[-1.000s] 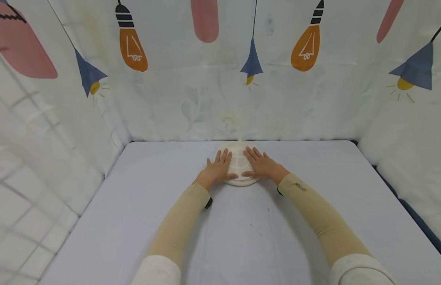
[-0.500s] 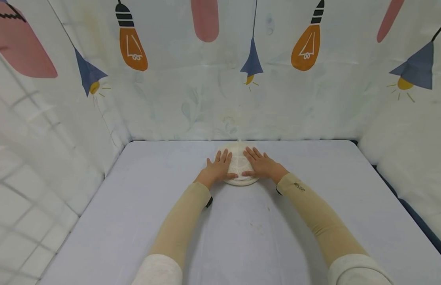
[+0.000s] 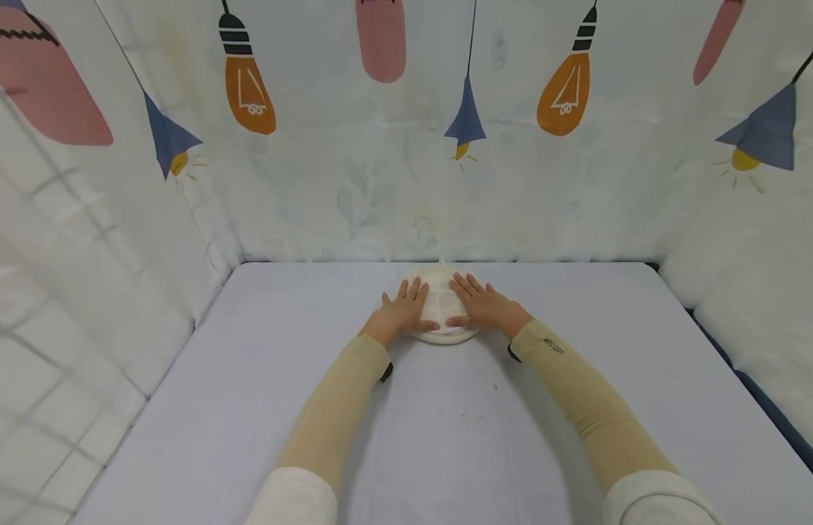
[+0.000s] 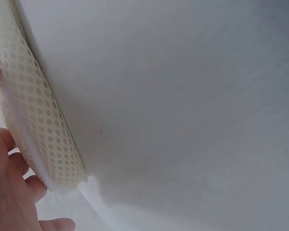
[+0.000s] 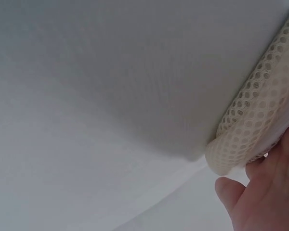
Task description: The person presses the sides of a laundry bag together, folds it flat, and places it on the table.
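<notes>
A round, cream, mesh-covered object [image 3: 439,310] with a thick rim lies flat near the back edge of the table, at the middle. My left hand [image 3: 401,313] rests on its left side, fingers straight and spread. On its right side lies my right hand [image 3: 488,306], also with extended fingers. Both thumbs point inward across its near part. Close up in the left wrist view, the mesh rim [image 4: 43,120] has honeycomb holes. The right wrist view shows the same mesh rim [image 5: 253,106] beside the fingers. What is under the mesh is hidden.
A white-covered table [image 3: 249,350] spreads around both arms, with a few small specks in front of the mesh object. White fabric walls [image 3: 301,189] printed with lamps and bulbs rise behind and at both sides. Beige sleeves cover both forearms.
The whole view has shifted very slightly downward. Both hands stay in place on the mesh object, which shows no clear movement.
</notes>
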A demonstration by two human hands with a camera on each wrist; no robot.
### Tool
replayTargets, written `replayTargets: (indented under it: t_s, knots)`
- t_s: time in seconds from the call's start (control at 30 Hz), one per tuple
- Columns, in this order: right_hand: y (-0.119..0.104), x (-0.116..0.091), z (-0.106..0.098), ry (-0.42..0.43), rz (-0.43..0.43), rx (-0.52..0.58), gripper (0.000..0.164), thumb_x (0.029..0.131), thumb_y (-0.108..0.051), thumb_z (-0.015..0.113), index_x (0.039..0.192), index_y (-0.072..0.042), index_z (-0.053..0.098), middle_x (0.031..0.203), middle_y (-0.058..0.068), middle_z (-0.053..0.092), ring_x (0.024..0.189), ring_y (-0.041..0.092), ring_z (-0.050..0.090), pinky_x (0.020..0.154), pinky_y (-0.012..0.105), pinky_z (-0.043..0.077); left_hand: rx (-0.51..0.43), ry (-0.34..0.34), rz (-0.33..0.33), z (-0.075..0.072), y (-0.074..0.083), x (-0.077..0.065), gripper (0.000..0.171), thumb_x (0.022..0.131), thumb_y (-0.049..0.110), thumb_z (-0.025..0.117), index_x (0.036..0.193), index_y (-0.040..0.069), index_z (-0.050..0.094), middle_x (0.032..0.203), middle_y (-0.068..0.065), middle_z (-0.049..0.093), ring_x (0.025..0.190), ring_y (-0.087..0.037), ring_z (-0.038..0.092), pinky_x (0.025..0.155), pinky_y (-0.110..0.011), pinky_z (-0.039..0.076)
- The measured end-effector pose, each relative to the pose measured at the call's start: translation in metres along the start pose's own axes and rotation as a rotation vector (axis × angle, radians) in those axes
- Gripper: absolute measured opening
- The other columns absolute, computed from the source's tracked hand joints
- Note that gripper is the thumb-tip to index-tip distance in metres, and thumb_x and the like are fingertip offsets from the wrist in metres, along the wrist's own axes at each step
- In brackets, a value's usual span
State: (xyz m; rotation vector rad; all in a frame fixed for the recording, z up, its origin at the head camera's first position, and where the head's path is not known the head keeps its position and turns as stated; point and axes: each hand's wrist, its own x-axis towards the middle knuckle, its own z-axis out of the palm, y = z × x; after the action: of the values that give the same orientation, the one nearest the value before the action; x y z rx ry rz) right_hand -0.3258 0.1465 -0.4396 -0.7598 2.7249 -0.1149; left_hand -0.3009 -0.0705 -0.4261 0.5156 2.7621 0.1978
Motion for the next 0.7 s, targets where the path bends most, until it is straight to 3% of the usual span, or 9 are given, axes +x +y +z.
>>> replayTargets:
  t_s: [0.37, 0.7]
  knots:
    - [-0.008, -0.006, -0.012, -0.021, -0.011, -0.012, 0.096, 0.104, -0.060, 0.048, 0.164, -0.003, -0.001, 0.170, 0.015, -0.011, 0.155, 0.037, -0.005, 0.122, 0.059, 0.009, 0.003, 0.016, -0.001, 0.004, -0.005, 0.004, 0.099, 0.100, 0.060, 0.054, 0.165, 0.010, -0.002, 0.171, -0.010, -0.011, 0.156, -0.033, -0.009, 0.119, -0.067, 0.009]
    - [-0.008, -0.010, -0.015, 0.018, -0.033, 0.022, 0.093, 0.104, -0.056, 0.049, 0.164, -0.002, 0.002, 0.170, 0.017, -0.009, 0.155, 0.038, -0.004, 0.122, 0.059, 0.009, -0.023, 0.035, 0.029, 0.001, -0.006, -0.001, 0.101, 0.099, 0.060, 0.055, 0.165, 0.009, -0.002, 0.171, -0.010, -0.011, 0.155, -0.034, -0.010, 0.118, -0.068, 0.009]
